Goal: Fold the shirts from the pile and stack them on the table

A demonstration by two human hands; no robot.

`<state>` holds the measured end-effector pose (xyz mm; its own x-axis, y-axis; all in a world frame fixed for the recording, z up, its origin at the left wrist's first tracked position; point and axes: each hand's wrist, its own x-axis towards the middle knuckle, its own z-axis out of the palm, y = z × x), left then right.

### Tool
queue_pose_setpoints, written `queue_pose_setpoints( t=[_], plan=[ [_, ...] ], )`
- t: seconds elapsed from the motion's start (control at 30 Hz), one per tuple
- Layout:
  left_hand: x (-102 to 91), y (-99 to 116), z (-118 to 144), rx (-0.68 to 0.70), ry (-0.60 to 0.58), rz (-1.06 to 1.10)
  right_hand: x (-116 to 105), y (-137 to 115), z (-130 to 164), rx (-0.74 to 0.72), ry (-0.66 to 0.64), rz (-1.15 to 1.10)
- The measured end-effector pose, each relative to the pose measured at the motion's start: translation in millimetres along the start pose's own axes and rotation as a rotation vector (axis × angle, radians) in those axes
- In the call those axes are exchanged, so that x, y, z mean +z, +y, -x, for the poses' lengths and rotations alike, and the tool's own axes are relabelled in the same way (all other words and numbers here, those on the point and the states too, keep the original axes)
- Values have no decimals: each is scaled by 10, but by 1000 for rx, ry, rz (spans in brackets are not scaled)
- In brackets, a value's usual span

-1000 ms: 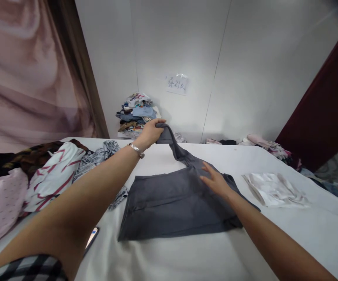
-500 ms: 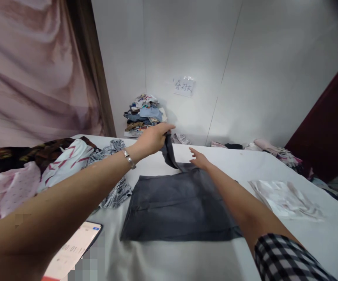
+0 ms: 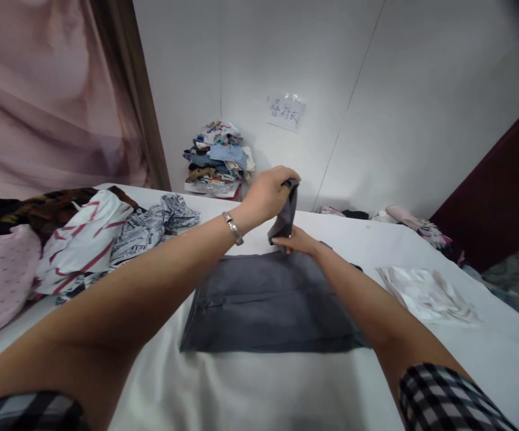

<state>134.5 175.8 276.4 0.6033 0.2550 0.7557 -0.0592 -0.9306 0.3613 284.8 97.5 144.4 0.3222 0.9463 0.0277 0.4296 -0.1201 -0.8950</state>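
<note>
A dark grey shirt (image 3: 259, 305) lies folded into a flat rectangle on the white-covered table. My left hand (image 3: 268, 190), with a silver bracelet at its wrist, pinches the end of a narrow strip of the shirt and holds it up above the far edge. Lower down on that same strip, my right hand (image 3: 300, 240) closes its thumb and fingers round the cloth. My right forearm hides part of the shirt's right side. Whether the raised strip is a sleeve I cannot tell.
Crumpled clothes, among them a white garment with red stripes (image 3: 91, 230) and a pink dotted one (image 3: 3, 257), lie at the left. A folded whitish garment (image 3: 425, 293) rests at the right. Behind the table stand a clothes pile (image 3: 218, 158) and a wall with a paper sign (image 3: 286, 112).
My left hand has moved right with the raised strip. My right hand, open and empty before, has come in and taken hold of the strip lower down. The view has shifted slightly.
</note>
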Motion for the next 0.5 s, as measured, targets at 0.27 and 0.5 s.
queue_pose_setpoints(
  t=[0.27, 0.5],
  plan=[
    [131, -494, 500, -345, -353, 274, -655, -277, -88, 206, 425, -402],
    [216, -1261, 1574, -547, -833, -547, -1148, -331, 30, 169, 719, -603]
  ],
)
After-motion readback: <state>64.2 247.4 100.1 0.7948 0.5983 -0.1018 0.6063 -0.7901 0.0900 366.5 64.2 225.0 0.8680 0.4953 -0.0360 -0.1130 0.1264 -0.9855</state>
